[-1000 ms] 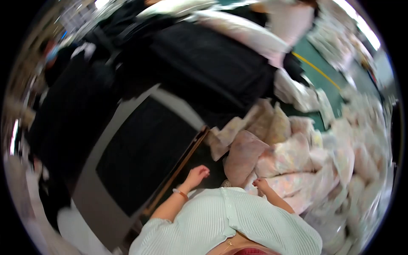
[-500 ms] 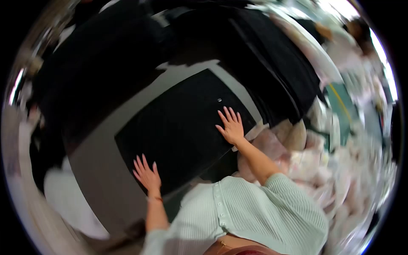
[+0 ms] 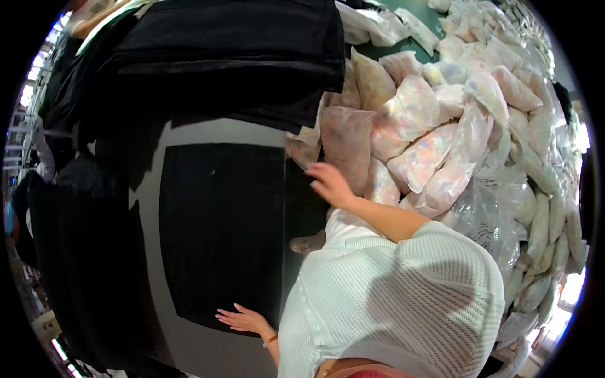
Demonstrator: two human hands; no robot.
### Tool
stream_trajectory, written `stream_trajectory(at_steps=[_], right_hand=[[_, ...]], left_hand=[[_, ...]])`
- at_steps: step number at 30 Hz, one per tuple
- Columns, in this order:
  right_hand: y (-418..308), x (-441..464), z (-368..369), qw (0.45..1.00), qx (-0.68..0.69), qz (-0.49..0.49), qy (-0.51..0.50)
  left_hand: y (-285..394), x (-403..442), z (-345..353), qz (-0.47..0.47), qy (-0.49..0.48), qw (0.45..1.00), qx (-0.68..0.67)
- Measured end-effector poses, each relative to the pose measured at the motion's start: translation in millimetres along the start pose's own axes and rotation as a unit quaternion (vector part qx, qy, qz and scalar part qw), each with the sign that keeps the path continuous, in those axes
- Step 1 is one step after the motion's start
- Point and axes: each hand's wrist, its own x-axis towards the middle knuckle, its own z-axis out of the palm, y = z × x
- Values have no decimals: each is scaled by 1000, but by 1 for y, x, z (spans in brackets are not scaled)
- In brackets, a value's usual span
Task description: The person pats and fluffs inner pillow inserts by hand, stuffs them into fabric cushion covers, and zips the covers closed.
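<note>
A black cloth panel (image 3: 220,227) lies flat on the grey table (image 3: 211,131), with a small light mark near its far end. Over the panel's near lower edge is my left hand (image 3: 244,320), its fingers extended and holding nothing, a bracelet at the wrist. My right hand (image 3: 329,183) is off the table, just right of the panel and in front of the filled bags; its fingers are apart and slightly bent, with nothing between them.
Stacked black cloth (image 3: 233,38) covers the table's far side. More dark cloth (image 3: 82,252) is at the left. Filled translucent bags (image 3: 409,113) are heaped on the right over a green floor (image 3: 409,49). A person's arm (image 3: 94,24) shows at the upper left.
The view has turned, so the panel appears more upright. Both hands came onto the panel half a second ago; my right hand has since come off it, while my left stays at its edge.
</note>
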Motion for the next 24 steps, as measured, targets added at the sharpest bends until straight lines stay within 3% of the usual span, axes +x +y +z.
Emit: stream_trajectory(at_steps=[2,4,6,8,10,12,14,16,19,21,23,24], right_hand=[[92,-18,-3,962,98,239,91],[197,-34,-18,918,48,392,21],[286,-55,-36,913,-107,389,66],[349,-48,-73,844,-23,531,70],[448,-70,-78,783,17,593,186],[466,-52,-130,713,182,616,282],[513,-57,-154,675,157,630,350],[533,-50,-171,600,184,664,406],[595,-72,-159,584,282,664,372],[617,-68,-148,520,351,670,397],[691,-82,-122,492,375,605,500],[695,-82,-122,491,381,611,491]], left_hand=[[33,-12,-9,103,54,992,-48],[98,-21,-24,165,33,984,-50],[173,-20,-30,275,-7,953,-129],[245,-16,-43,325,-29,938,-118],[302,-14,-38,360,-35,925,-118],[321,-14,-34,368,25,921,-126],[312,-8,-23,367,20,921,-129],[315,-10,-25,368,18,920,-133],[308,-8,-21,362,10,924,-120],[302,-5,-21,370,1,922,-114],[311,-13,-23,348,3,931,-110],[314,-15,-25,331,-6,936,-121]])
